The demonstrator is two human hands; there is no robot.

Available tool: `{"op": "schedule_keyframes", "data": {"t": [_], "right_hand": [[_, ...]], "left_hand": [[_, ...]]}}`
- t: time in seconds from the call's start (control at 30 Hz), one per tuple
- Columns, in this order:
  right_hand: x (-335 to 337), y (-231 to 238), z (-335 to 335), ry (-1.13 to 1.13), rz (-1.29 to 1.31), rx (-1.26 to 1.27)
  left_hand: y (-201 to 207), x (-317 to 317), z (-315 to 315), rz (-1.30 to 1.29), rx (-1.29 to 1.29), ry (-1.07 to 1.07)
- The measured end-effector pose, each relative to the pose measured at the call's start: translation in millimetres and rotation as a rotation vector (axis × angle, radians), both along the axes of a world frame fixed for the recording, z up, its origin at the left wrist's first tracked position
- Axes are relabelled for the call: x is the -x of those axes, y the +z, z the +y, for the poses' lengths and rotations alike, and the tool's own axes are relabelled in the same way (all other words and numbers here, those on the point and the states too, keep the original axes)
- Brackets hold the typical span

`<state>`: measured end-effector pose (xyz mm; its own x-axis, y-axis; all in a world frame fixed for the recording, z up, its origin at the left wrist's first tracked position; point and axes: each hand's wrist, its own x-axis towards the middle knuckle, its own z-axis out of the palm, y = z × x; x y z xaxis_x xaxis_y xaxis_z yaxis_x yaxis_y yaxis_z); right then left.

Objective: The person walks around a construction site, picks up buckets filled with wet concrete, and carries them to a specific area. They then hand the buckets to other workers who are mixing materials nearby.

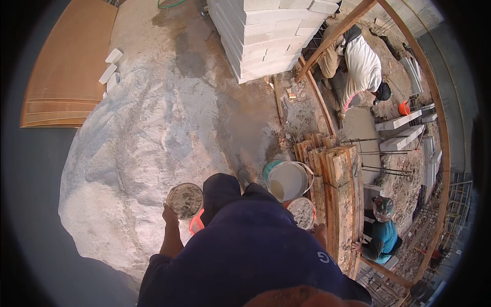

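On my left, a round bucket of wet grey mortar [185, 200] is held at its rim by my left hand [171, 215], fingers curled on the edge. Orange-red plastic [196, 222] shows just beneath it, partly behind my dark clothing; whether it is a separate bucket is unclear. To my right, a reddish bucket of grey mortar [302, 213] has my right hand [320, 234] closed at its rim, mostly hidden by my body. Just beyond it stands a larger green bucket [287, 181] with cloudy grey liquid and a raised handle.
Stacked timber boards [340, 189] rise close on my right. Beyond them, one person [364, 61] bends over wet concrete [360, 125] and another person [383, 236] crouches. A pale block stack [271, 43] stands ahead; a whitish heap [128, 158] lies left. Rebar [383, 152] juts out.
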<state>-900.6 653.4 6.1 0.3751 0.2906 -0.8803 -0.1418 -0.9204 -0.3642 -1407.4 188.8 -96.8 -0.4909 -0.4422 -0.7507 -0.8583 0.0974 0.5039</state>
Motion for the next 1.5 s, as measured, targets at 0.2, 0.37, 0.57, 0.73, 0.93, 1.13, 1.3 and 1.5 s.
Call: {"op": "schedule_keyframes", "data": {"t": [0.2, 0.37, 0.57, 0.73, 0.93, 1.13, 1.3, 1.5], "right_hand": [[102.9, -46.3, 76.1, -0.243, 0.133, -0.115], [231.6, -34.0, 104.7, -0.4, 0.151, -0.182], [359.2, -2.8, 127.6, -0.523, 0.011, -0.162], [420.1, -31.3, 130.7, -0.626, 0.136, -0.053], [417.0, -123.5, 130.9, -0.692, 0.113, -0.033], [483.0, -92.9, 154.0, -0.769, 0.068, -0.174], [437.9, -161.4, 170.1, -0.673, -0.096, -0.041], [458.2, -154.9, 205.4, -0.783, 0.044, -0.278]], "left_hand": [[-3.7, 162.7, 88.5, -0.001, -0.183, -0.006], [-14.0, 279.8, 149.3, -0.03, -0.221, -0.026], [2.1, 384.9, 200.7, 0.04, -0.292, -0.128], [20.8, 454.7, 220.6, 0.027, -0.26, -0.346], [53.6, 477.0, 310.4, 0.106, 0.025, -0.291], [70.8, 517.9, 386.6, 0.123, 0.008, -0.31], [70.8, 536.1, 437.3, 0.085, -0.027, -0.369], [71.9, 555.8, 473.0, 0.071, -0.013, -0.431]]}}
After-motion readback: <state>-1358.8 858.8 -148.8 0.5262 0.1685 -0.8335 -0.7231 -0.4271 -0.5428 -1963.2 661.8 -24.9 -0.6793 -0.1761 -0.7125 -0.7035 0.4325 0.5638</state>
